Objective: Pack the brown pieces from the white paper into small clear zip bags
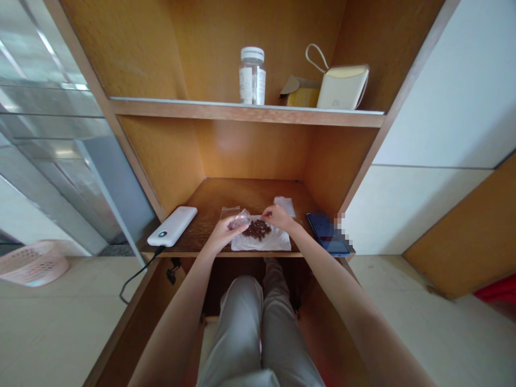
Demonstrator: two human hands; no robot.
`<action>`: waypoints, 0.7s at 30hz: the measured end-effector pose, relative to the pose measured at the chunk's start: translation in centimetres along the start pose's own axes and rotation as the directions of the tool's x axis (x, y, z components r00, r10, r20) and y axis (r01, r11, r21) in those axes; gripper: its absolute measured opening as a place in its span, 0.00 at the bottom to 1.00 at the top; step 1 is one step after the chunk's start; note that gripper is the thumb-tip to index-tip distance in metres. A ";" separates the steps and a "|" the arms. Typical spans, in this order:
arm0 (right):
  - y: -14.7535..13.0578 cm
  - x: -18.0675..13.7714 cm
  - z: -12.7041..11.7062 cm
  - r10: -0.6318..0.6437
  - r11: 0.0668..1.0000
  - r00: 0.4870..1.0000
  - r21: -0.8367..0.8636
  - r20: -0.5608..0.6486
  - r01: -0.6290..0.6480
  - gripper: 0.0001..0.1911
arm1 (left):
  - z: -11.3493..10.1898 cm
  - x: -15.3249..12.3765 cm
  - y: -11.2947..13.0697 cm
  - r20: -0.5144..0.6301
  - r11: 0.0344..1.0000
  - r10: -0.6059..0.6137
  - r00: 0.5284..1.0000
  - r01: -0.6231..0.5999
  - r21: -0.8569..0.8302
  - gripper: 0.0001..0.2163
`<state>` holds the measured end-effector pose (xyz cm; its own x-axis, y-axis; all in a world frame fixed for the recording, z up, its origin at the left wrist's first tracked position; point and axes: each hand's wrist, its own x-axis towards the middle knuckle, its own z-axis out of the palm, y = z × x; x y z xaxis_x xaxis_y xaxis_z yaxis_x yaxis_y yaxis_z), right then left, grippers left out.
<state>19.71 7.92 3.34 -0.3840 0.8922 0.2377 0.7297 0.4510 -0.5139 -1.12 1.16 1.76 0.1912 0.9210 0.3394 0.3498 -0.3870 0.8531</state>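
Note:
A heap of small dark reddish-brown pieces (258,230) lies on a white sheet of tissue (278,241) at the front of the wooden shelf (193,236). My left hand (224,232) is closed on a small clear plastic bag (241,219), held at the left edge of the heap. Over the sheet's upper right part, my right hand (278,216) has its thumb and fingers pinched together. Whatever those fingertips hold is too small to make out. One clear zip bag (230,212) lies behind my left hand, another zip bag (285,205) behind my right.
A white power bank (172,226) with a black cable (139,274) sits at left; a phone (327,233) lies at right. On the upper shelf stand a clear bottle (252,78), a yellow box (302,92) and a cream device with a strap (342,87). A pink basket (34,263) stands left.

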 end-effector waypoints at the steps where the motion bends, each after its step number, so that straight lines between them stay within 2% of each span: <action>1: -0.1 -0.1 0.0 0.020 0.998 1.000 -0.054 0.024 -0.019 0.07 | 0.0 0.0 0.1 0.001 1.000 0.001 1.000 -0.001 0.003 0.20; 6: -0.5 -0.1 0.0 0.075 0.983 0.993 -0.174 0.088 -0.059 0.10 | 0.0 0.1 -0.1 0.015 1.000 -0.005 1.000 0.005 0.004 0.19; 10: -0.4 -0.1 0.1 0.091 0.976 0.993 -0.204 0.074 -0.074 0.08 | 0.0 0.1 -0.3 0.016 1.000 0.001 1.000 -0.001 0.015 0.20; 13: -0.3 -0.1 0.1 0.099 0.982 0.994 -0.166 0.039 -0.091 0.06 | 0.0 0.0 -0.2 0.007 1.000 0.007 1.000 -0.007 0.011 0.19; 17: -0.8 0.1 0.0 0.032 0.997 0.999 0.069 -0.010 -0.031 0.06 | 0.1 0.0 -0.2 0.002 1.000 0.002 1.000 -0.002 0.003 0.20; 21: -2.2 0.2 0.1 -0.096 0.920 0.994 0.375 -0.058 0.111 0.05 | 0.1 0.1 -0.5 0.003 1.000 0.009 1.000 -0.009 -0.006 0.19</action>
<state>17.99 7.13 4.44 -0.4187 0.8447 0.3334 0.4167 0.5049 -0.7559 -1.14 1.45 1.37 0.1974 0.9172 0.3461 0.3429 -0.3954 0.8521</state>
